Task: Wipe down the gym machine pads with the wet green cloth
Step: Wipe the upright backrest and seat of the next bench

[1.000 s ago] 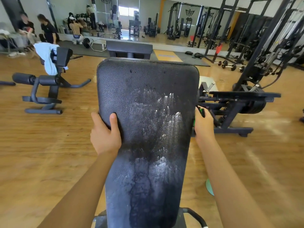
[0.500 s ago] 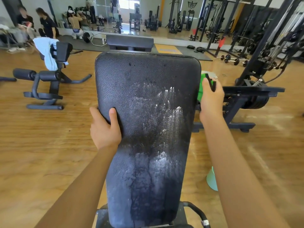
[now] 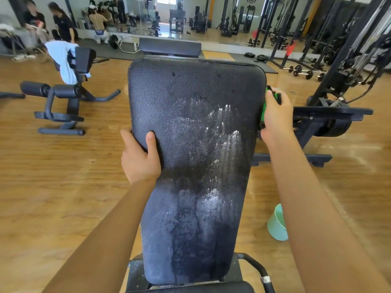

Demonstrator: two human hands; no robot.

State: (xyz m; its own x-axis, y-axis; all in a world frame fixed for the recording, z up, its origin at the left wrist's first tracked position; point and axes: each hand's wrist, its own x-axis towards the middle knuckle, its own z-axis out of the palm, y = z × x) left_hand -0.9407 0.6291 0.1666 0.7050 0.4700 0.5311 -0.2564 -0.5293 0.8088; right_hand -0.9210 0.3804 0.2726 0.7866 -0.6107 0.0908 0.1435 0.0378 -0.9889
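Person's own body, head view: two hands, two forearms.

Left hand: bare, broad back, smooth. Thumb thick, short trimmed nail at tip, faint creases at joint.

Left forearm: bare from wrist behind fingers all way to frame edge; slim at wrist, widening farther from fingers.

Right hand: bare, seen from back; knuckle ridge just behind fingers, fingertips mostly hidden.

Right forearm: bare likewise, wrist to frame edge, widening away from fingers.

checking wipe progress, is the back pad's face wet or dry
Wet: the back pad shows dark run marks and glistening streaks down its middle and lower face.
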